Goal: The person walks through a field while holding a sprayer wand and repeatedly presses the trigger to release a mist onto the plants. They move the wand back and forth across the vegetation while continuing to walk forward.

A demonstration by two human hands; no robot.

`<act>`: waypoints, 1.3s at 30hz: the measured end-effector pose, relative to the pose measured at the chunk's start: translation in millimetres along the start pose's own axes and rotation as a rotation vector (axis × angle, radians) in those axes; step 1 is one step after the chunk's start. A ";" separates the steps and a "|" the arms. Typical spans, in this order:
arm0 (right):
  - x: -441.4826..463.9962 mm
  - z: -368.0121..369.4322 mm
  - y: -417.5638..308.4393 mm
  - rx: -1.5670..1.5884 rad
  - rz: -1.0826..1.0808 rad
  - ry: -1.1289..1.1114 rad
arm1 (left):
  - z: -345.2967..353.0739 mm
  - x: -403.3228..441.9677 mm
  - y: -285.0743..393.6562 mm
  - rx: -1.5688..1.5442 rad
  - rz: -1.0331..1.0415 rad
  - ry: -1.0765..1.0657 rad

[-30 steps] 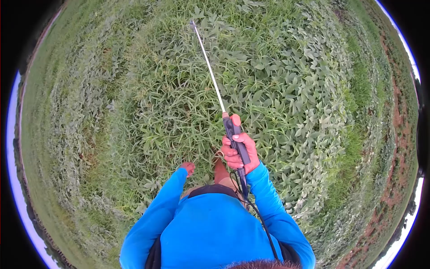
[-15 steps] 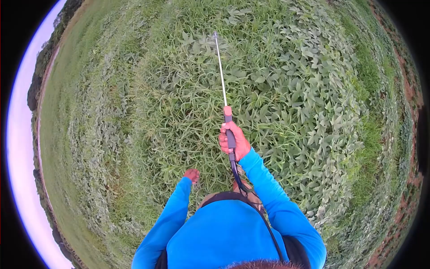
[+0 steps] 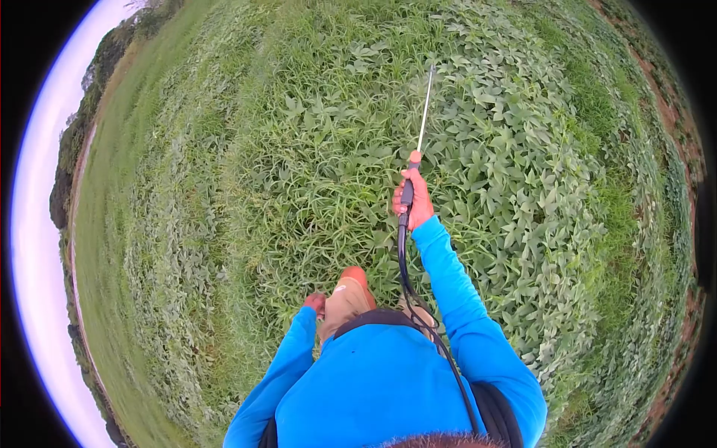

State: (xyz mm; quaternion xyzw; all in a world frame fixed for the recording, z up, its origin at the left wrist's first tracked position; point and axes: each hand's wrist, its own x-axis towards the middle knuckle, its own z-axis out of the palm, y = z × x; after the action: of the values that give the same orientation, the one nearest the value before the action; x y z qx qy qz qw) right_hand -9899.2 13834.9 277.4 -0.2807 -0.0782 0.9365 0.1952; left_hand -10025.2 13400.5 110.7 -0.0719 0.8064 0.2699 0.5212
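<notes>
My right hand (image 3: 415, 200) is wrapped round the dark handle of a spray lance (image 3: 426, 112), just behind its orange collar. The thin metal tube points forward and slightly right over the leaves. From the handle's rear end a black hose (image 3: 404, 261) curves back along my right side. My left hand (image 3: 315, 304) hangs beside my left trouser leg, small in view, with its fingers curled and no object visible in it.
Dense broad-leaved plants (image 3: 515, 187) and tall grass (image 3: 321, 172) cover the ground all round. An orange-red boot (image 3: 356, 278) stands forward in the grass. Bare reddish soil (image 3: 676, 127) shows at the far right, trees (image 3: 75, 157) at the far left.
The spray lance and my right hand have swung to the right and forward. My left leg and boot have come forward. My left hand has moved slightly back, beside the leg.
</notes>
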 end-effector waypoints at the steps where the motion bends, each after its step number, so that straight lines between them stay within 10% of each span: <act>1: 1.2 1.6 -10.9 0.000 -0.064 0.007 | -4.7 9.9 -11.6 0.008 0.006 0.000; 6: 4.6 6.3 -49.5 0.043 -0.218 0.011 | -31.5 52.3 -34.5 0.290 0.245 -0.090; 14: 18.6 26.3 -66.0 0.051 -0.105 -0.022 | -14.3 80.4 50.5 0.096 0.086 -0.104; 39: 211.8 164.7 -67.1 0.139 0.802 -0.283 | -4.2 212.6 286.2 -0.226 0.026 -0.243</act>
State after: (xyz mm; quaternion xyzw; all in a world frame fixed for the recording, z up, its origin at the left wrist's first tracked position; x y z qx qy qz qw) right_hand -10131.5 13976.7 326.5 -0.1438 0.0744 0.9705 -0.1785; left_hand -10237.2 13675.1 28.2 -0.0865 0.7027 0.3724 0.6000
